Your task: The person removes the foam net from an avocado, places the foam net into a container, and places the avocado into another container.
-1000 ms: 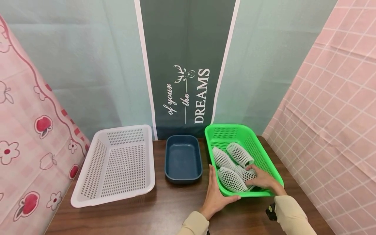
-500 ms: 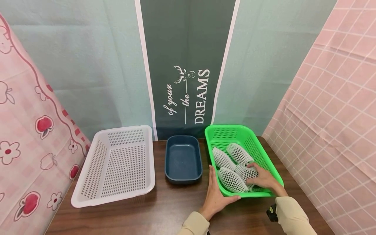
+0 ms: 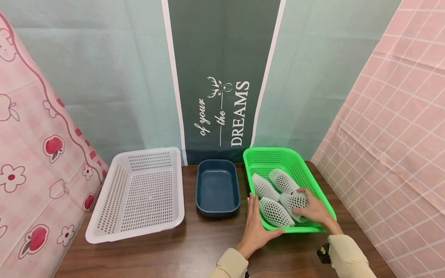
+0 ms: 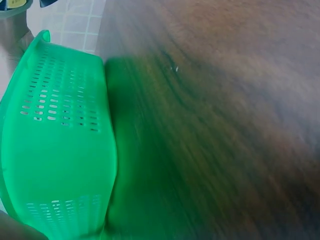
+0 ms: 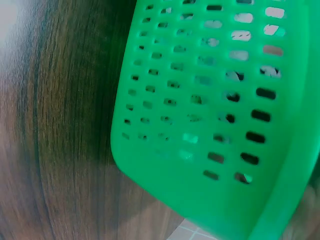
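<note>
A green plastic basket (image 3: 302,230) on the right of the table has several white foam mesh sleeves lying in it, each bulging around contents I cannot make out. My right hand (image 3: 316,210) reaches over its near side and grips the nearest right mesh sleeve (image 3: 290,204) between thumb and fingers. Outside the near left corner, my left hand (image 3: 255,231) rests against the basket, fingers straight along the left side and thumb along the front. Perforated basket wall (image 4: 60,160) fills much of the left wrist view. In the right wrist view, the basket's side (image 5: 165,170) hides the right hand's grip.
Left of the basket stands a dark blue rectangular tray (image 3: 218,211). A white perforated basket (image 3: 133,234) sits further left. Brown wooden table (image 3: 194,251) lies in front. Cloth hangings (image 3: 222,46) enclose the back and both sides.
The gripped mesh sleeve has tilted and lifted slightly, with its end turned up toward the right hand. The left hand has stayed at the basket corner.
</note>
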### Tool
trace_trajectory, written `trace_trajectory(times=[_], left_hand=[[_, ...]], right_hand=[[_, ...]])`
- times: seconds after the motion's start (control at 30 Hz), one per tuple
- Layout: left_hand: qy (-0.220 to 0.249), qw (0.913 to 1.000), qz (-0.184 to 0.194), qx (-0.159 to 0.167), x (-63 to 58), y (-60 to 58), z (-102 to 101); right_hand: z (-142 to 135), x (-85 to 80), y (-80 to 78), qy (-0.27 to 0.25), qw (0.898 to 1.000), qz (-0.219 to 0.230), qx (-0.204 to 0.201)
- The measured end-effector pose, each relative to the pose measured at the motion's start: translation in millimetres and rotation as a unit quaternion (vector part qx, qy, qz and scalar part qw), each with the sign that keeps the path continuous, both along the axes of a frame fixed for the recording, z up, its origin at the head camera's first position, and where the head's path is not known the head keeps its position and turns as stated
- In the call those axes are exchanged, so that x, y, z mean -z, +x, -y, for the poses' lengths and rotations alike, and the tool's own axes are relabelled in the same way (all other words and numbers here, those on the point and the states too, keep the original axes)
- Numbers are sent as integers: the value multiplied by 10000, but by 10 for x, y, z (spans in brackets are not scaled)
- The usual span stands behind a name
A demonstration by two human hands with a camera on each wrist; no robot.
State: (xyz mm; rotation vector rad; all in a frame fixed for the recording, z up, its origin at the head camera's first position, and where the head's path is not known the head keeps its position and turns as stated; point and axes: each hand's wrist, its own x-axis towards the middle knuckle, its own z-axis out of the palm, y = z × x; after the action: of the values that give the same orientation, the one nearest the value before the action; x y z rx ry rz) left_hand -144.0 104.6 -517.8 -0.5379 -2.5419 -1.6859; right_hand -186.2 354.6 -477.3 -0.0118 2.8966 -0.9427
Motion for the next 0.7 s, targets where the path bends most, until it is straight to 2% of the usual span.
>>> trace_trajectory(times=[0.2,0.47,0.7], left_hand=[[29,9999,93,35,-16,-42,68],[104,9998,-153,65,-80,-83,165],[142,9996,225,-20,-160,-97,248]], right_hand=[[49,-31,46,-81,9990,-329,294],[93,-85,87,37,9975,-599,360],[127,-160,121,113,9967,-723,361]])
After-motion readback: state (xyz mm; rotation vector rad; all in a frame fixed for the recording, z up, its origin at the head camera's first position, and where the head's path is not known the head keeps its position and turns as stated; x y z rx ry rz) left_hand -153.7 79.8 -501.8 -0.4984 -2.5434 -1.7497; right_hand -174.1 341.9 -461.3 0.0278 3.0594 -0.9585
